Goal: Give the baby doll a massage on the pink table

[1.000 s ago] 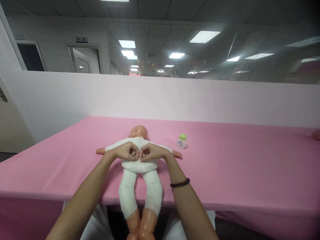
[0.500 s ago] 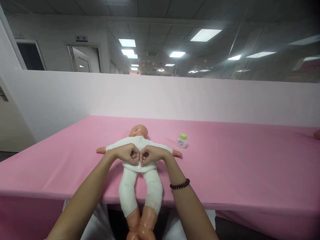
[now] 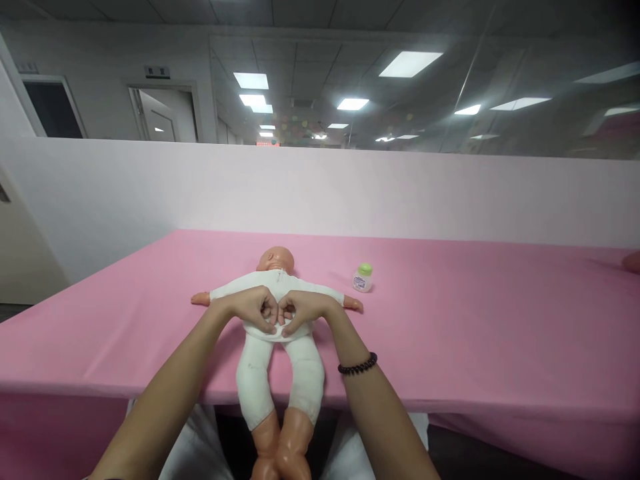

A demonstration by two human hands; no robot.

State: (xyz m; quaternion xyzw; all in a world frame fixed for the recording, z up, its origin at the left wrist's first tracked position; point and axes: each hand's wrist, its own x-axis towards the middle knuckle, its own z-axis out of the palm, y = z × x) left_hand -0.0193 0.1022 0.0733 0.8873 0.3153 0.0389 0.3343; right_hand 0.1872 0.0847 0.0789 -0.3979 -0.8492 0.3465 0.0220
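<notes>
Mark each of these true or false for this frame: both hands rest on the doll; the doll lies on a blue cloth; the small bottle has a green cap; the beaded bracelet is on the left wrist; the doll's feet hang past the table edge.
1. Both the left hand and the right hand rest on the doll: true.
2. The doll lies on a blue cloth: false, the table cover is pink.
3. The small bottle has a green cap: true.
4. The beaded bracelet is on the left wrist: false, it is on the right wrist.
5. The doll's feet hang past the table edge: true.

Bare forearms, a dark beaded bracelet (image 3: 357, 366) on the right wrist.
</notes>
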